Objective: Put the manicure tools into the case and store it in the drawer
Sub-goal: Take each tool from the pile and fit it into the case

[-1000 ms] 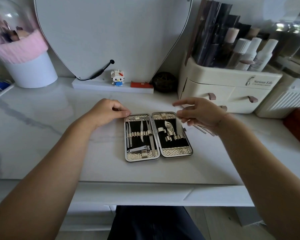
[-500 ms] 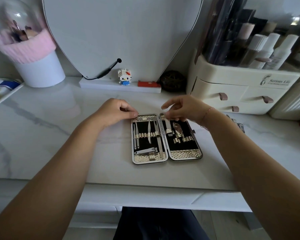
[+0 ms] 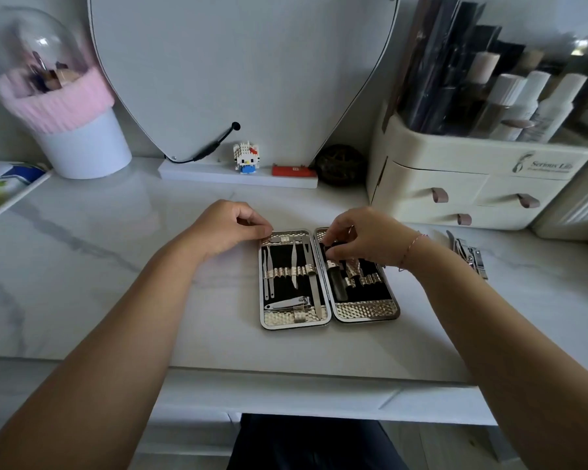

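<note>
Holds far-left corner of manicure case [image 3: 367, 310] in curled left hand [image 3: 230, 228] to keep it flat, pinches top of dark-handled tool [image 3: 338, 286] with right hand [image 3: 362, 237] to seat it under a loop.

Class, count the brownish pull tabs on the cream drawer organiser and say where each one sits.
3. The upper left tab and upper right tab are on the two top drawers; the lower tab is on the bottom drawer. Another may be hidden at the organiser's lower right.

White marble tabletop [image 3: 116, 266] with open manicure case [image 3: 365, 312], loose clippers [image 3: 470, 254], mirror base [image 3: 218, 176], drawer organizer [image 3: 455, 184], white pot [image 3: 85, 147].
</note>
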Action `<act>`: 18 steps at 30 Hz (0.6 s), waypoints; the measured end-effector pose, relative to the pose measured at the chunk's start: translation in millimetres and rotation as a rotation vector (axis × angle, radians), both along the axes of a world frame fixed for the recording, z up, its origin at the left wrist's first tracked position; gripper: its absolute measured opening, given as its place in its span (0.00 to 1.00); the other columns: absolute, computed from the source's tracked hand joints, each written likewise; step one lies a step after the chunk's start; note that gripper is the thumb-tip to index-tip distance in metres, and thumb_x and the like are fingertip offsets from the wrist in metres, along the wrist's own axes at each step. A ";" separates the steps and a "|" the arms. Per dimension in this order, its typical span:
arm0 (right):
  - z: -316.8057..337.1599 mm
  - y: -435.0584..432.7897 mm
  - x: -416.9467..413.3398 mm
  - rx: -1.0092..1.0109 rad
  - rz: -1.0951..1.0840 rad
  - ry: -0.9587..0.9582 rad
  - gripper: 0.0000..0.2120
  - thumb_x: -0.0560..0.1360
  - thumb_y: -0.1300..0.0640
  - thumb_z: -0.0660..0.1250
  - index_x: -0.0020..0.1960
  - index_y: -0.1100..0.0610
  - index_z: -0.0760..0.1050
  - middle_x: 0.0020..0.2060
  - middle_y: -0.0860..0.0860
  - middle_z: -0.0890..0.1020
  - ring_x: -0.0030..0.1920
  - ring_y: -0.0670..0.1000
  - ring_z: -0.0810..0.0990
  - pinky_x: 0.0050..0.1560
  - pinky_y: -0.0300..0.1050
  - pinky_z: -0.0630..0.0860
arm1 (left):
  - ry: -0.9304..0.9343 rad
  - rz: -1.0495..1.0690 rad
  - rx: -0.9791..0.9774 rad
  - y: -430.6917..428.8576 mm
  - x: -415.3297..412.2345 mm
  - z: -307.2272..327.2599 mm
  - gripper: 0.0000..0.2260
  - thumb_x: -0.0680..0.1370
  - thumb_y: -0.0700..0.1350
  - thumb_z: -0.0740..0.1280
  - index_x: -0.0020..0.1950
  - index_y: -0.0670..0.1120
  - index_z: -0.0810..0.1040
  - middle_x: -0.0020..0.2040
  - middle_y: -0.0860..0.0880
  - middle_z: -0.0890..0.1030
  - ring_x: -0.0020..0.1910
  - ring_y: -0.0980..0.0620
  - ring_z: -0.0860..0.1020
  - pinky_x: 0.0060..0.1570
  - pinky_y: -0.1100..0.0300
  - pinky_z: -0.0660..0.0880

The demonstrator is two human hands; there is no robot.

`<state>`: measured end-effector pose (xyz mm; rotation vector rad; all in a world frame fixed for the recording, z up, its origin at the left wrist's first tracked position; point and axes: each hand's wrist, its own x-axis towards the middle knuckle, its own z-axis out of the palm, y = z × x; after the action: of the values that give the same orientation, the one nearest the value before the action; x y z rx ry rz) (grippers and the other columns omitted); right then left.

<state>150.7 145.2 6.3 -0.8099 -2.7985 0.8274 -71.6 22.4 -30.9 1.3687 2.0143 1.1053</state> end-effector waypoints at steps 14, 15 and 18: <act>18.1 34.6 72.3 0.201 -0.309 0.124 0.03 0.69 0.58 0.72 0.39 0.51 0.82 0.31 0.40 0.78 0.36 0.37 0.75 0.41 0.26 0.69 | 0.011 -0.018 0.015 1.4 0.7 -1.1 0.04 0.69 0.45 0.75 0.43 0.49 0.85 0.44 0.54 0.83 0.46 0.57 0.79 0.51 0.64 0.69; 16.4 36.3 79.9 0.192 -0.325 0.086 0.03 0.69 0.59 0.72 0.38 0.52 0.82 0.30 0.40 0.78 0.34 0.36 0.75 0.38 0.25 0.69 | 0.011 -0.022 0.016 1.5 1.0 -1.0 0.04 0.69 0.45 0.75 0.43 0.49 0.85 0.44 0.54 0.83 0.46 0.57 0.79 0.51 0.64 0.69; 5.7 35.4 90.6 0.187 -0.368 0.027 0.01 0.68 0.57 0.73 0.38 0.52 0.82 0.30 0.41 0.79 0.35 0.41 0.76 0.36 0.30 0.67 | 0.019 -0.014 0.019 1.6 -1.5 -2.5 0.04 0.69 0.45 0.76 0.42 0.49 0.85 0.43 0.53 0.84 0.46 0.56 0.79 0.53 0.61 0.70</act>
<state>241.3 180.6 12.0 -1.2150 -2.5349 0.5044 -73.1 23.9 -33.4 1.4058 2.0091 1.1121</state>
